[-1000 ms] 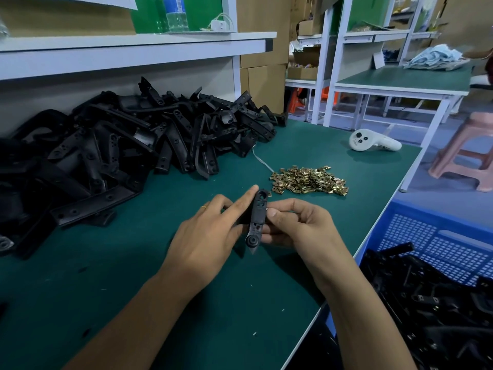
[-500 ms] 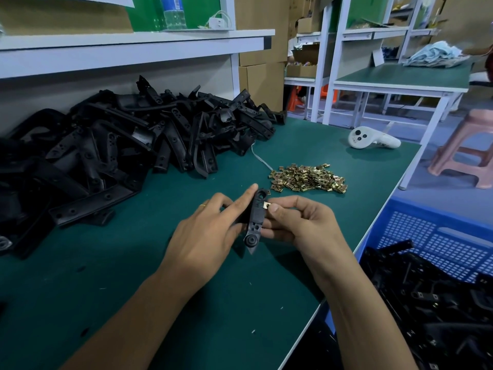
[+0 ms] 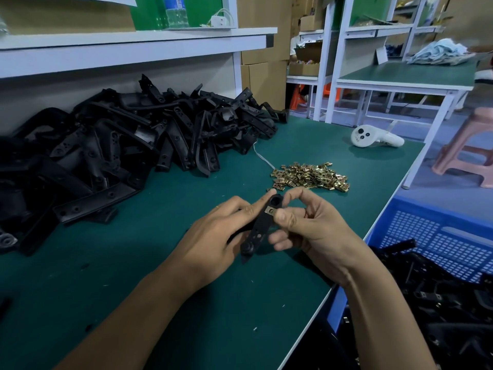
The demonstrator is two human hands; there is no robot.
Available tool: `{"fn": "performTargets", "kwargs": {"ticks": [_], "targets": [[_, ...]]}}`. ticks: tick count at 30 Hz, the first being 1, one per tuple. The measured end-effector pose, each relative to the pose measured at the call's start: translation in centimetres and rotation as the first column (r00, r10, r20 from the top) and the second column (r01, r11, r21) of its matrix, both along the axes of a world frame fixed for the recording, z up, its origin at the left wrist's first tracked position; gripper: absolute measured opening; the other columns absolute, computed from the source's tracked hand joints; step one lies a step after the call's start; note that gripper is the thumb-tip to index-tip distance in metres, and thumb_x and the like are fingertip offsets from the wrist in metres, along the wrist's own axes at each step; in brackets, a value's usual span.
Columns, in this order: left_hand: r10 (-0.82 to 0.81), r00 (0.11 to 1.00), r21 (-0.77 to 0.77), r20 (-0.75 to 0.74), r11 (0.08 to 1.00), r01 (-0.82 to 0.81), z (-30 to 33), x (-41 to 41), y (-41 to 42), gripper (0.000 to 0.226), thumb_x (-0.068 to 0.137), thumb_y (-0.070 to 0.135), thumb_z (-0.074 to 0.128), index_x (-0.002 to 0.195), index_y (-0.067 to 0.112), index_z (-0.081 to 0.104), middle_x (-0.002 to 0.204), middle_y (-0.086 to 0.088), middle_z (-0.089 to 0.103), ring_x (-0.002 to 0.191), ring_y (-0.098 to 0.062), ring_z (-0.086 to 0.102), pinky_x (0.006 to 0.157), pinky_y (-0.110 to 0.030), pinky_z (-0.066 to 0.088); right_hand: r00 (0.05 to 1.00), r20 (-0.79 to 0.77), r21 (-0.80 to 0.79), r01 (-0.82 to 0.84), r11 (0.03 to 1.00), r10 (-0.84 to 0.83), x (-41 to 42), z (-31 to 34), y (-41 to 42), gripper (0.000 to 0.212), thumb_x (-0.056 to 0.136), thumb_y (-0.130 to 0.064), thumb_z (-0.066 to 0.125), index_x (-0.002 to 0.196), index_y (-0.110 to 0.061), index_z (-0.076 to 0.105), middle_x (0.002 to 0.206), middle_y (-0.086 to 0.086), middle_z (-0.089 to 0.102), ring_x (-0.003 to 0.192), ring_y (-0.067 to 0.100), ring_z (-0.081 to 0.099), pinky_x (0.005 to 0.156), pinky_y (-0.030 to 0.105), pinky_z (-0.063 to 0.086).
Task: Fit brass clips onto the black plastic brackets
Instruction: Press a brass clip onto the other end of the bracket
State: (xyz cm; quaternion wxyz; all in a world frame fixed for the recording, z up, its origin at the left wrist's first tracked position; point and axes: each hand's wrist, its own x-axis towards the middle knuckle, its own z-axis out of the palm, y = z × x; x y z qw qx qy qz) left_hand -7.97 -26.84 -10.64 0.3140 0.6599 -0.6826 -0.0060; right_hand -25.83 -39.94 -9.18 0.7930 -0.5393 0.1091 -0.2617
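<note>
Fingers of left hand [image 3: 213, 236] curled round a black bracket [image 3: 260, 228], index finger stretched along its far edge up to the top end. Bracket held upright-ish above the green table [image 3: 160, 303], tilted, top end far, bottom end near. Right hand [image 3: 306, 231] fingers bent, thumb pressing a brass clip [image 3: 271, 210] against the bracket's upper right side; index finger arched over the bracket top. Clip sits on the bracket edge, just below the round hole at the top; can't tell if fully seated.

Loose brass clips pile [image 3: 310, 177] on the table just far-right of the hands, apart from them. Big heap of black brackets [image 3: 120, 148] at far left, against the white shelf [image 3: 133, 46]. Thin white cable [image 3: 262, 157] runs from the heap toward the clip pile. White handheld controller [image 3: 373, 137] lying far right on the table. Blue crate [image 3: 437, 236] off the table's right edge, near right, holds more black brackets, some with brass clips showing. Pink stool [image 3: 469, 150] on the floor far right. Second green bench [image 3: 405, 76] beyond, crumpled cloth [image 3: 440, 52] on it. Plastic bottle [image 3: 174, 12] on the shelf top.
</note>
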Motion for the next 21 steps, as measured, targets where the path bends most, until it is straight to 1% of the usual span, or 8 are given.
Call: {"fn": "performTargets", "kwargs": {"ticks": [5,7,8,10,11,13,16,21], "targets": [[0.134,0.990,-0.019,-0.044,0.991,-0.135,0.0,-0.4,-0.3,0.080,0.101,0.013,0.059,0.156,0.058,0.021,0.112,0.015,0.051,0.104,-0.012,0.059,0.084,-0.043,0.055,0.964,-0.136,-0.085,0.217,0.972,-0.227,1.3,0.1,0.2,0.044,0.072,-0.033,0.088,0.103,-0.010,0.068,0.068,0.009,0.061,0.051,0.021,0.061,0.044,0.028,0.049],[0.311,0.948,-0.084,0.065,0.949,-0.305,0.0,-0.3,-0.1,0.070,0.101,0.024,0.055,0.157,0.053,0.026,0.112,0.016,0.054,0.102,-0.011,0.052,0.088,-0.036,0.047,0.834,-0.212,-0.313,0.435,0.844,-0.509,1.8,-0.3,0.2,0.031,0.087,-0.046,0.078,0.087,-0.015,0.069,0.070,0.006,0.062,0.062,0.020,0.061,0.051,0.034,0.049],[0.380,0.919,-0.083,0.100,0.924,-0.373,0.0,-0.1,0.0,0.062,0.100,0.029,0.054,0.155,0.048,0.034,0.114,0.016,0.057,0.105,-0.012,0.051,0.091,-0.037,0.043,0.710,-0.217,-0.517,0.498,0.696,-0.669,1.8,-0.7,0.0,0.031,0.095,-0.050,0.067,0.084,-0.021,0.069,0.076,0.004,0.063,0.073,0.019,0.061,0.060,0.036,0.049],[0.486,0.867,-0.034,0.115,0.874,-0.485,0.2,0.4,0.0,0.042,0.101,0.039,0.053,0.143,0.041,0.054,0.116,0.013,0.060,0.112,-0.017,0.053,0.096,-0.041,0.041,0.506,-0.139,-0.864,0.359,0.354,-0.851,1.4,-1.0,-0.9,0.025,0.103,-0.045,0.052,0.105,-0.028,0.070,0.110,-0.001,0.064,0.108,0.023,0.054,0.086,0.039,0.043],[0.520,0.846,-0.004,0.116,0.852,-0.523,0.3,0.4,0.0,0.035,0.102,0.044,0.052,0.135,0.038,0.061,0.117,0.013,0.060,0.113,-0.019,0.052,0.098,-0.041,0.041,0.468,-0.164,-0.937,0.201,0.285,-0.868,1.2,-1.1,-1.3,0.031,0.103,-0.041,0.050,0.127,-0.027,0.064,0.134,-0.001,0.057,0.124,0.028,0.045,0.099,0.042,0.036],[0.540,0.822,0.029,0.179,0.832,-0.553,0.2,0.3,-0.1,0.035,0.103,0.047,0.050,0.134,0.039,0.062,0.121,0.014,0.059,0.116,-0.016,0.051,0.099,-0.040,0.039,0.438,-0.296,-0.953,-0.067,0.297,-0.849,1.4,-1.2,-1.7,0.053,0.103,-0.040,0.044,0.154,-0.031,0.035,0.163,-0.007,0.033,0.142,0.031,0.027,0.110,0.049,0.024],[0.527,0.822,0.015,0.214,0.840,-0.543,-0.1,0.3,-0.1,0.038,0.103,0.043,0.050,0.139,0.040,0.058,0.124,0.017,0.058,0.119,-0.012,0.048,0.101,-0.038,0.035,0.443,-0.380,-0.924,-0.228,0.308,-0.812,2.0,-1.5,-1.4,0.061,0.104,-0.043,0.030,0.161,-0.033,0.013,0.170,-0.010,0.017,0.153,0.026,0.015,0.118,0.052,0.013],[0.533,0.821,0.019,0.204,0.836,-0.548,-0.3,0.5,-0.1,0.038,0.101,0.040,0.051,0.138,0.039,0.058,0.124,0.018,0.056,0.118,-0.011,0.048,0.104,-0.038,0.032,0.389,-0.305,-0.951,-0.178,0.254,-0.869,1.8,-1.0,-0.8,0.040,0.103,-0.040,0.036,0.139,-0.028,0.048,0.150,-0.008,0.047,0.138,0.023,0.036,0.113,0.053,0.018]]}}
